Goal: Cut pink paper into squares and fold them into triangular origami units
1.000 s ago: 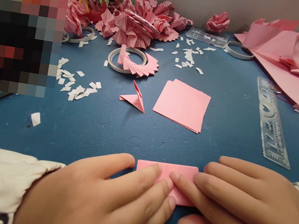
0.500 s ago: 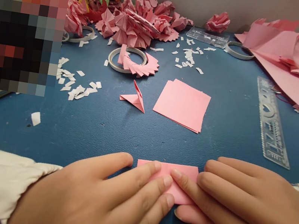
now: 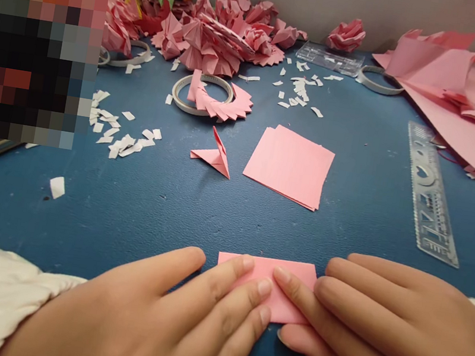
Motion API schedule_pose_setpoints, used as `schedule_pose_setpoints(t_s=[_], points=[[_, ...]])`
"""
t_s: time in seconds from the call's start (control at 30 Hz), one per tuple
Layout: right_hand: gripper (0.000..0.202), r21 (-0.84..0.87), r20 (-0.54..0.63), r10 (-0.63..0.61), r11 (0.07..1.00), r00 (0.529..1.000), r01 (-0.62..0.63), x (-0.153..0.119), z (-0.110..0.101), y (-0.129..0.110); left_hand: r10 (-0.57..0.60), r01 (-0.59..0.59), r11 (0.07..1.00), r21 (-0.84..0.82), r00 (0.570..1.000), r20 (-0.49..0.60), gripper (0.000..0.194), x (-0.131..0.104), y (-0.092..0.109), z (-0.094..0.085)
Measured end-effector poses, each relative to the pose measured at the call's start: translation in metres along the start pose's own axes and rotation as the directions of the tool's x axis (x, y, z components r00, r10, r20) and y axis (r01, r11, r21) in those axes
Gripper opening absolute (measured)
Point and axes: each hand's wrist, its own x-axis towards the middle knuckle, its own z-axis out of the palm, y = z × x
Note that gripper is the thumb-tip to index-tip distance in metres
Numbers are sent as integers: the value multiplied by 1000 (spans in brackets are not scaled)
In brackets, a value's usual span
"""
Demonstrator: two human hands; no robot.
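A folded strip of pink paper (image 3: 284, 306) lies flat on the blue table, its long side running left to right. My left hand (image 3: 161, 316) rests over its left part, with several stretched fingertips pressing on the paper. From the other side, my right hand (image 3: 394, 329) holds the index fingertip down near the middle of the strip. Its thumb tip lies just off the strip's near edge, and its other fingers are stretched out by the right end. Both hands are open, and the strip's left part is covered by my fingers.
Beyond the strip are a stack of pink paper squares (image 3: 289, 165) and a small folded pink piece (image 3: 216, 158). A partial pink ring (image 3: 224, 105) leans on a tape roll (image 3: 179, 95). A clear ruler (image 3: 434, 203) lies right; paper scraps (image 3: 125, 145) lie left. Pink paper flowers (image 3: 223, 37) fill the back.
My left hand has drawn back slightly to the left, and its fingertips still touch the strip. My right hand is nearly unmoved, and the paper stays in place.
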Motion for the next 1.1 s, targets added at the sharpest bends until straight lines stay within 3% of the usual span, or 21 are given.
schedule_pose_setpoints(t_s=[0.23,0.43,0.63,1.1], points=[[29,-88,-64,47,995,997,-52,-12,9,-7,4,-4,1000,11,1000,12,44,-2,2,-2],[26,-151,-131,166,971,977,-185,-25,15,-22,4,-5,1000,23,1000,29,45,-2,2,-1],[43,-123,-124,161,977,979,-176,-28,16,-27,10,-11,1000,28,1000,27,47,-2,4,0],[33,-142,-115,97,983,989,-113,-24,18,-20,41,-44,998,54,997,67,38,-3,3,-4]])
